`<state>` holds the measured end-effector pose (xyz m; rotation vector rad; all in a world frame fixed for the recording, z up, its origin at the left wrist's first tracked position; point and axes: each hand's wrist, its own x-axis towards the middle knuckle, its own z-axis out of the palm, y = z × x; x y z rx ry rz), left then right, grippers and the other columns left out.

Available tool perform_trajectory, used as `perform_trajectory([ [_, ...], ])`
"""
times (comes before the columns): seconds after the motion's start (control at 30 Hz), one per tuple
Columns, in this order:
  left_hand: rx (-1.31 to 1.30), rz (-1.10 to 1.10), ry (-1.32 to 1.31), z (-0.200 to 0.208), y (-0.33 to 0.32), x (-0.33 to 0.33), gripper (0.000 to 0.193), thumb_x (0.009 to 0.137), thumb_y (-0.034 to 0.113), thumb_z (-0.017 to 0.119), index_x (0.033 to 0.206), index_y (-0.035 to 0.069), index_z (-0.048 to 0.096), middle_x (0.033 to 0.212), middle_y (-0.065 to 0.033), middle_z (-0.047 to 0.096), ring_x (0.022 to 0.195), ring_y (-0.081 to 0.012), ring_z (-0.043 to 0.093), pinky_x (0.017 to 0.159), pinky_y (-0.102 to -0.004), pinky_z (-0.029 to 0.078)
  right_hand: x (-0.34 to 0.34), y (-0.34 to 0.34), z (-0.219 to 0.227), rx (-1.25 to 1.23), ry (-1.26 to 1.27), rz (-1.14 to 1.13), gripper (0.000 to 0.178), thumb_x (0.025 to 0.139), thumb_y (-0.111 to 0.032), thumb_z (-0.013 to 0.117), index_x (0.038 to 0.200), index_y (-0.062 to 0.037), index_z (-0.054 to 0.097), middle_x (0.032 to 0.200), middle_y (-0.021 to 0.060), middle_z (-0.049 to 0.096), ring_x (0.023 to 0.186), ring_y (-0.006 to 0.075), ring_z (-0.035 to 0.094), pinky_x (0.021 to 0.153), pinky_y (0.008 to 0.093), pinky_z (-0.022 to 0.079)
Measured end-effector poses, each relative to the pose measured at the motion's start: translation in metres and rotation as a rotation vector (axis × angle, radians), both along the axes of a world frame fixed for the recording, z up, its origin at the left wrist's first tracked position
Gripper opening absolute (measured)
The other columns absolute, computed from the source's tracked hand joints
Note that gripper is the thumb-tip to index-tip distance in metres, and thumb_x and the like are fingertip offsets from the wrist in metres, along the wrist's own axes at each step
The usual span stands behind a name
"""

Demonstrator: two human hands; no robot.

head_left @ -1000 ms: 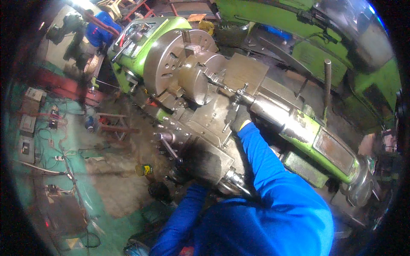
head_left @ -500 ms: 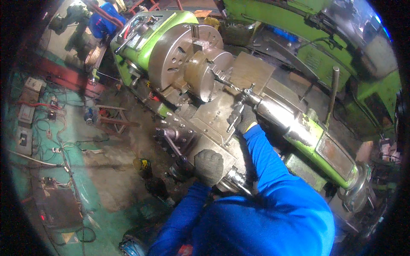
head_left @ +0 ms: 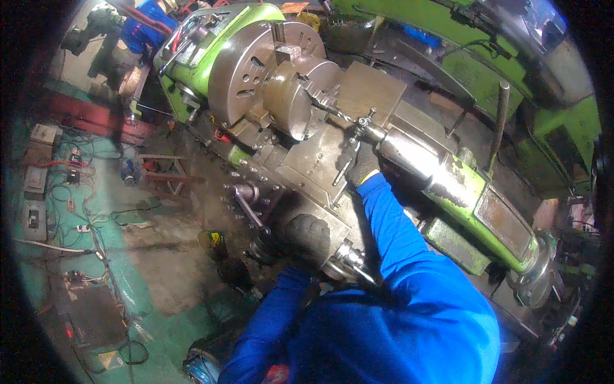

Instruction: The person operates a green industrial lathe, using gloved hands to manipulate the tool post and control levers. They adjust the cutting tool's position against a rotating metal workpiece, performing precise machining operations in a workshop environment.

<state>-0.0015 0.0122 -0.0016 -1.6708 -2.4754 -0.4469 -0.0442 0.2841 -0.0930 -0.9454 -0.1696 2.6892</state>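
Left hand (head_left: 308, 235) had since been brought into view over the slide (head_left: 336, 231), its grip not discernible; a rod (head_left: 342, 175) was clasped in the curled right hand (head_left: 365, 162), a drill (head_left: 343, 116) seen just beyond.

Metal bar (head_left: 343, 174) = smooth, kinda shiny; tailstock barrel (head_left: 409, 152) v. glossy metal. Faceplate (head_left: 230, 80) = duller metal tbh. Gloves (head_left: 366, 163): matt knit cloth. Blue top (head_left: 441, 301): smoother cloth imo.

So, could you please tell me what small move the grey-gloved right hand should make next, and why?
Perhaps the grey-gloved right hand should steady the slim silver metal bar, since it grips that bar near the spiral silver drill bit, which points toward the round brownish metal workpiece.
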Motion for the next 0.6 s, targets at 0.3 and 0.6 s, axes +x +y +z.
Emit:
perform_trajectory([
  [0.3,0.106,0.002,0.027,0.005,0.002,0.000,0.010,0.081,0.019,0.070,0.078,0.012,0.063,0.080,-0.0105,0.060,0.078,-0.0338,0.063,0.070,-0.0512,0.050,0.004,0.014,-0.028,-0.032,0.198,0.192,0.045,0.111,-0.052,0.038,0.082,-0.0214,0.051,0.062,-0.0018,0.041,0.051,0.0192,0.040,0.048,0.0365,0.033],
  [0.6,0.092,0.023,-0.020,0.021,0.004,0.004,0.011,0.079,0.019,0.071,0.078,0.012,0.062,0.081,-0.0107,0.061,0.081,-0.0336,0.063,0.072,-0.0508,0.050,0.020,0.030,-0.042,-0.101,0.315,0.348,0.050,0.104,-0.071,0.046,0.086,-0.0247,0.050,0.067,-0.0058,0.038,0.054,0.0147,0.035,0.052,0.0336,0.033],
])
